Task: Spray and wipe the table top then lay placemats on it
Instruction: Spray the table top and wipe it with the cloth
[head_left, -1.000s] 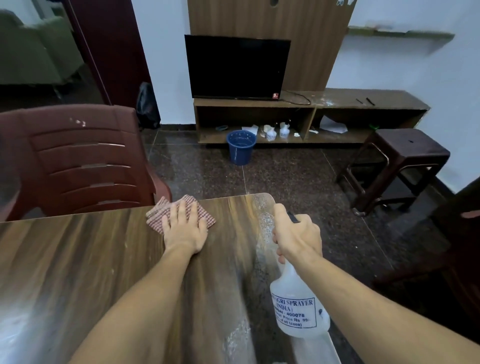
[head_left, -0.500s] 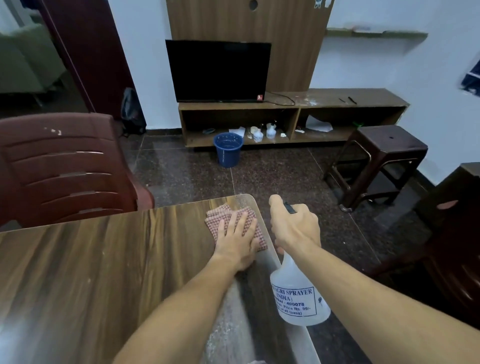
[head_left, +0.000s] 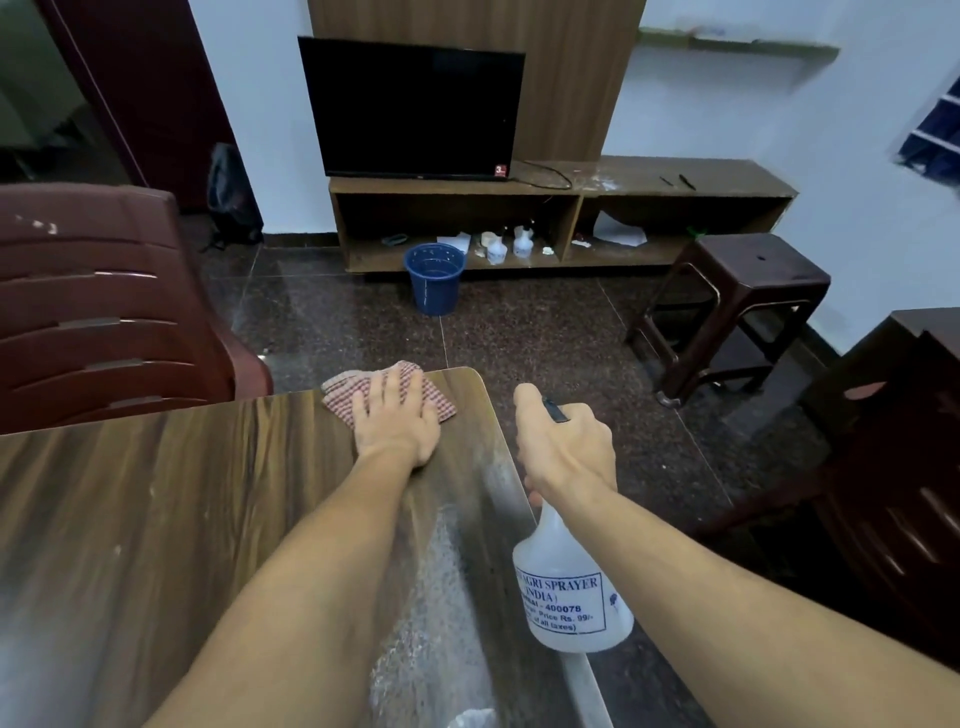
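One cloth (head_left: 336, 399) at table (head_left: 156, 519) edge

We've got the cloth (head_left: 338, 399) on the worktop (head_left: 156, 519), far right corner, chair (head_left: 104, 312) behind left. Spray bottle (head_left: 571, 587) just off its right edge.

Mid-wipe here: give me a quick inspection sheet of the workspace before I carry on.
Surface: wooden table top, spray droplets along its right side.
Job's things: checked cloth at the far corner; spray bottle held over the right edge; placemats, nothing seen.
Clutter: pale patch at the near edge, unclear.
Hands: left hand flat on the cloth; right hand grips the bottle's neck.
Cables: black cable on the TV unit.
Surroundings: brown chair, blue bucket, stool.
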